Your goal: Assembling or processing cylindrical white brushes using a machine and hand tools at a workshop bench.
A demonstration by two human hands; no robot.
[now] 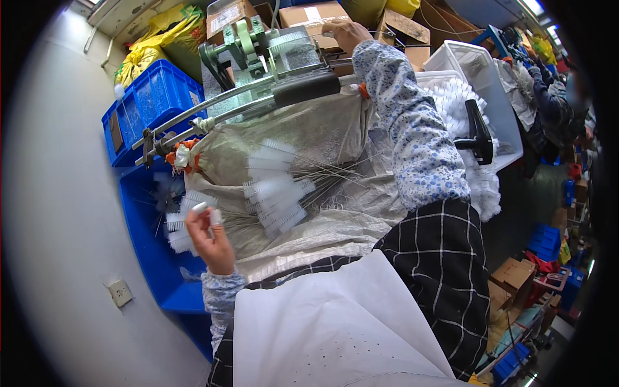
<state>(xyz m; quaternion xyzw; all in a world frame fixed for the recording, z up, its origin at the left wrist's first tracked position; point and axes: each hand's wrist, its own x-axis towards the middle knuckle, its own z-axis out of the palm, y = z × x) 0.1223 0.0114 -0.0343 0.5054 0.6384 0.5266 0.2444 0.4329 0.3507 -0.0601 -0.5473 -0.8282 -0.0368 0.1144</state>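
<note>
Head view: two bare hands, which I list with the things about them, left to right.
Blue crate (151, 100): upper left, against the wall, yellow bags (169, 32) behind it.
Blue tub (151, 267): nearer than the crate; white bristle heads show inside its far end.
Left hand (211, 242): raised near the brush heads; fingers half curled, tips slightly apart, two with white coverings. I see nothing held between them.
Green machine (247, 42): far side, with white bristles (288, 42) at its bed.
Brushes (277, 190): loose pile on pale sacking (309, 238), heads leftward, wire stems fanning right. I judge them light, the stems stiff but springy, the bristles soft and easily bent. I would take hold of a bare stem just below the head; thin wire may roll in the fingers and snag on its neighbours.
Black cylinder (306, 89): on the rod before the machine.
Right hand (349, 35): beyond the machine's right side, fingers bent close to a thin wire; I cannot tell whether they clamp it.
White bristle heap (456, 103): right of the patterned sleeve (412, 122).
Black handle (478, 132): upright before that heap.
</note>
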